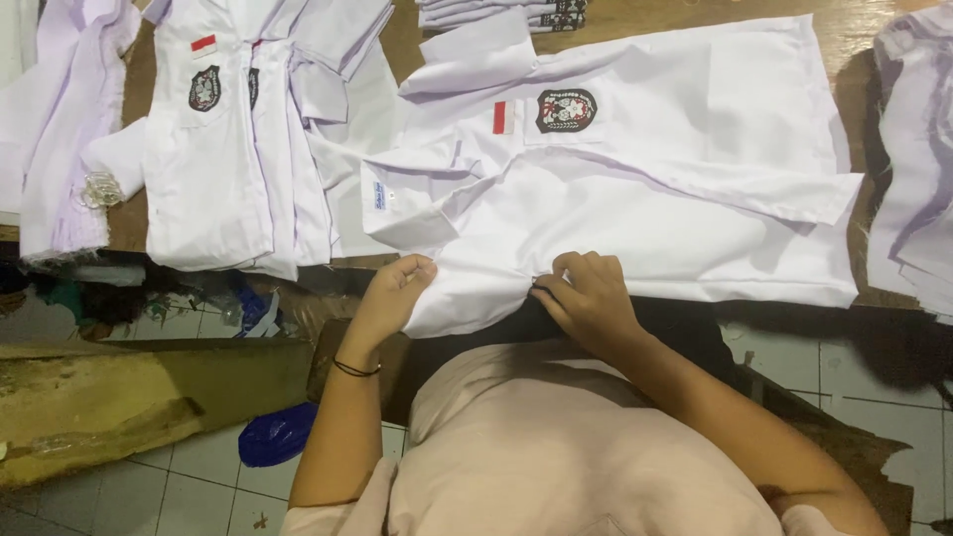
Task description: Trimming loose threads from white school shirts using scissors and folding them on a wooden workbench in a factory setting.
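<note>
Dim warm light, soft shadows, slight blur

A garment workshop. Identical white badged shirts (635, 169) cover the wooden counter (635, 18), with more stacked upper left (213, 139). Fabric piles (918, 159) sit at the right edge.

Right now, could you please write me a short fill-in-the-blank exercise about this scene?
1. Both hands, left and right, pinch the near edge of a ____ shirt.
2. The black band sits on the ____ wrist.
3. The shirt's dark badge lies beside a small red and ____ flag patch.
4. A blue bag lies on the tiled ____.

Missing words: white; left; white; floor
</note>
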